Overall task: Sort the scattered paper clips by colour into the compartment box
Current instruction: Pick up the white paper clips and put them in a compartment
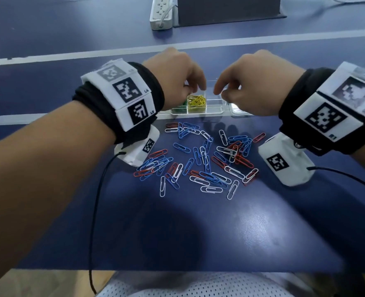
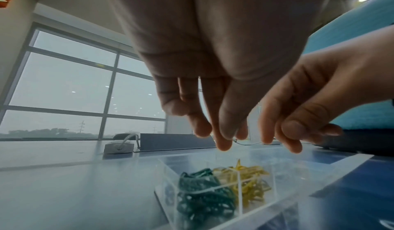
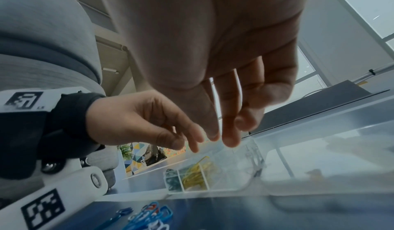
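1. The fingers (image 2: 222, 142) of the left hand (image 1: 175, 78) point down, loosely extended and bunched, holding nothing that shows.
2. The fingers (image 3: 229, 139) of the right hand (image 1: 254, 82) hang down the same way, relaxed, with no clip visible between them.
3. Directly under both sets of fingers sits the clear compartment box (image 1: 214, 108) on the desk (image 1: 198, 232).
4. Below the left fingers, one compartment holds green paper clips (image 2: 200, 198); the next one toward the right fingers holds yellow paper clips (image 1: 196, 101).
5. The compartments under the right fingers look clear; whether they hold anything is hard to tell.
6. Nearer the person than the fingers, blue, red and white paper clips (image 1: 203, 161) lie scattered on the desk.
7. Beyond the fingers lies a white power strip (image 1: 162, 12).
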Motion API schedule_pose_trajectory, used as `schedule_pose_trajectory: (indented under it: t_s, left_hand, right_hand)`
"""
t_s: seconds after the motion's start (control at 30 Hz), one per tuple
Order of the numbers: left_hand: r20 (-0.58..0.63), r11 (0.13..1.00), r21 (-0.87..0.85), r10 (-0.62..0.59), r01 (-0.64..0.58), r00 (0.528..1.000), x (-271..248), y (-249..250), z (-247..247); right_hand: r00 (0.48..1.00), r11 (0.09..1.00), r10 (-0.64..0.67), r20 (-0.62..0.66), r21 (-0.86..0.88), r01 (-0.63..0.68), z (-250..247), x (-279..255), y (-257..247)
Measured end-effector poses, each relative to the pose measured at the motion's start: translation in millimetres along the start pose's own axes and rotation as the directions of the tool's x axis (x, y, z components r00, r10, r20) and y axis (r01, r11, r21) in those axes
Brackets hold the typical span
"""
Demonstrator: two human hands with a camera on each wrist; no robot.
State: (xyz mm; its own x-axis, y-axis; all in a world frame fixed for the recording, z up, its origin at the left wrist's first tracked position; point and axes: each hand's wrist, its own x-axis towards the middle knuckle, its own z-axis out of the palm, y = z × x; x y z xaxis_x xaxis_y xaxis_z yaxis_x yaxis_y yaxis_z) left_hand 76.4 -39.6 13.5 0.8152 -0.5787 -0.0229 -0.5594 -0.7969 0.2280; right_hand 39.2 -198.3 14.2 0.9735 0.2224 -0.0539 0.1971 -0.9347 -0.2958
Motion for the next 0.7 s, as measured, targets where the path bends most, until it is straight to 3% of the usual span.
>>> schedule_pose_trajectory:
  t_s: [0.13,0.37,0.5,0.7]
  left_hand:
    - [0.088,0.997,0.066,0.036,-0.042,0.995,-2.4,6.4,4.8]
    - [0.002,0.994,0.011,0.106,-0.106,0.994,-9.1,13.1,5.6]
    - [0.166,0.988,0.079,0.115,-0.13,0.979,-14.1,19.2,16.3]
    - [0.277,0.987,0.113,0.081,-0.116,0.958,-7.6,17.2,25.8]
  right_hand:
    - [0.999,1.0,-0.012,0.048,-0.006,0.012,2.1,-3.2,-3.5]
    - [0.986,0.992,-0.056,0.159,-0.103,0.073,6.7,-11.3,-6.2]
    - [0.965,0.973,0.011,0.264,-0.224,0.05,13.5,-13.3,-7.4]
    - [0.956,0.982,-0.005,0.292,-0.18,0.06,14.2,-14.4,-9.4]
